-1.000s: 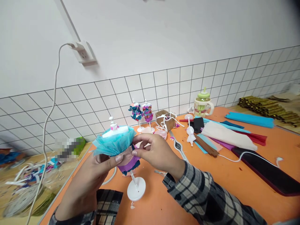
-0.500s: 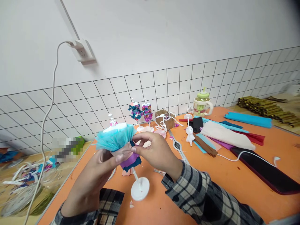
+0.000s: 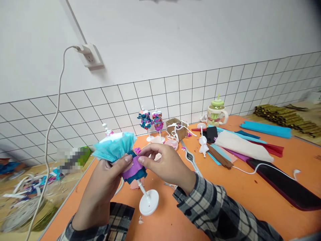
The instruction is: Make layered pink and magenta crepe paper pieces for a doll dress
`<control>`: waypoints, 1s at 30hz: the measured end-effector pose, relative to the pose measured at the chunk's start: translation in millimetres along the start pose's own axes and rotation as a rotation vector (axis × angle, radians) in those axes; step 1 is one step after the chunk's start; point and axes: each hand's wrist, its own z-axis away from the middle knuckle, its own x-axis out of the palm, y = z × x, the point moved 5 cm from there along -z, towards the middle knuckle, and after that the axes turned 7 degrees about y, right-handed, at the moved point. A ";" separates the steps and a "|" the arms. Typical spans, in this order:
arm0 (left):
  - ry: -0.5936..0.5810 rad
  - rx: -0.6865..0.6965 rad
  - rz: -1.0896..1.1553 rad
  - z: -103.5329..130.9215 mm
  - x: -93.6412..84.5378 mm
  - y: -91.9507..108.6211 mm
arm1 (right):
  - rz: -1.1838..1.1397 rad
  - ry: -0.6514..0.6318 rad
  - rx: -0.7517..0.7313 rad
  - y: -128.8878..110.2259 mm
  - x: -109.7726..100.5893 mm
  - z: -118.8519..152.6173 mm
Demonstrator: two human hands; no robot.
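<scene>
A small white dress-form stand leans to the left in front of me, its round base low and its top tilted away. Its paper dress has a turquoise ruffle, with a purple layer and a dark blue layer below. My left hand is closed on the dress just under the ruffle, thumb pressed on the front; most of its fingers are hidden behind. My right hand pinches the right edge of the purple layer between thumb and fingers.
On the orange table, two decorated stands, a cardboard box and a green-lidded cup stand at the back. Rightward lie a white dress form, crepe paper strips and a black-topped long case. A cable hangs left.
The dress form has tipped further left, and my left hand has shifted slightly with it. A beige-pink layer between the hands has gone from sight, and more purple shows at my right fingertips.
</scene>
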 end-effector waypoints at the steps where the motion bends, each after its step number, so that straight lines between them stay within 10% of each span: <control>1: 0.007 -0.004 0.001 0.3 -0.3 -0.5 | 0.007 -0.004 0.005 0.6 0.6 0.4; 30: -0.090 -0.102 0.035 6.1 8.0 -6.0 | 0.135 0.092 -0.037 3.2 2.4 1.3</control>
